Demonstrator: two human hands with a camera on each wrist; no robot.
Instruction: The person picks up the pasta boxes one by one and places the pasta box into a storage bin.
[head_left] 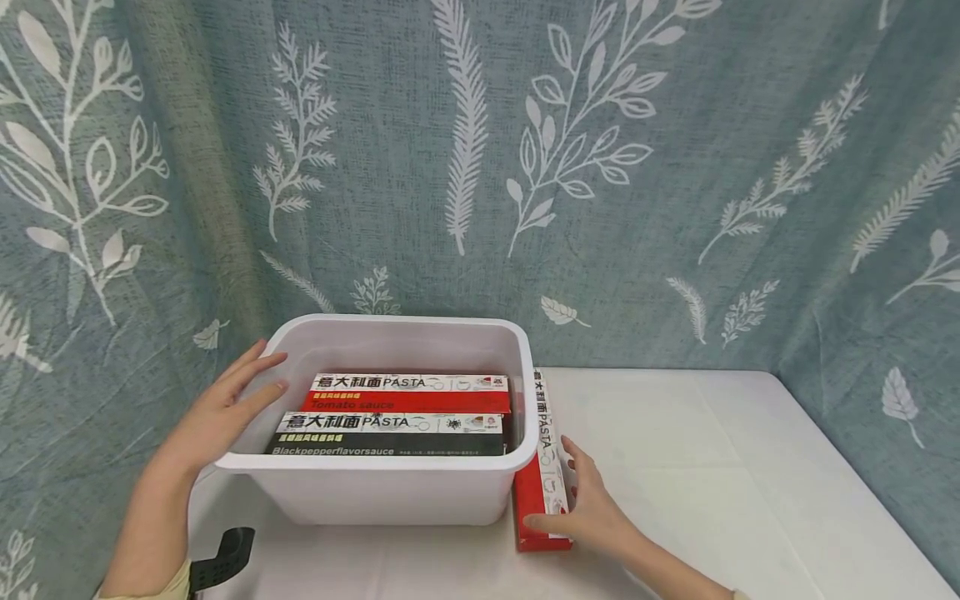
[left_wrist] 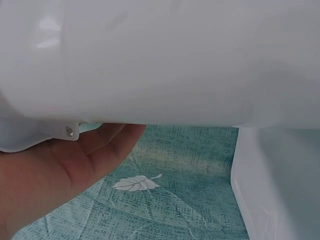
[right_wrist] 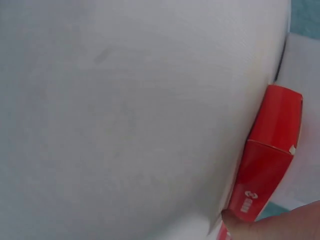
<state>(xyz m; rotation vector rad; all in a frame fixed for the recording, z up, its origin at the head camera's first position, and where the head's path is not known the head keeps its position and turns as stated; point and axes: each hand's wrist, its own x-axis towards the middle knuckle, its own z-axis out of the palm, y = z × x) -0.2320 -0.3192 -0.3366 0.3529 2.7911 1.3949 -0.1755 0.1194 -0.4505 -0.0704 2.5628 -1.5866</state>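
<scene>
A white plastic bin [head_left: 360, 493] stands on the table. Inside lie a red tomato sauce pasta box [head_left: 412, 402] and, nearer, a black pepper sauce pasta box [head_left: 420, 444]. My left hand [head_left: 225, 408] is at the bin's left rim, fingers mostly straight and reaching over it. In the left wrist view, the bin's wall hides its fingertips. Beside the bin's right wall lies another red pasta box [head_left: 531, 492]. My right hand [head_left: 596, 508] holds this box near its close end, thumb across it and fingers along its right side. The right wrist view shows the thumb [right_wrist: 280, 225] against the box.
A white cloth [head_left: 697, 467] covers the table, stretching to the right of the bin. Behind it hangs a blue-green curtain [head_left: 420, 167] with white leaf patterns, close to the bin's back. A black strap [head_left: 225, 560] is on the left wrist.
</scene>
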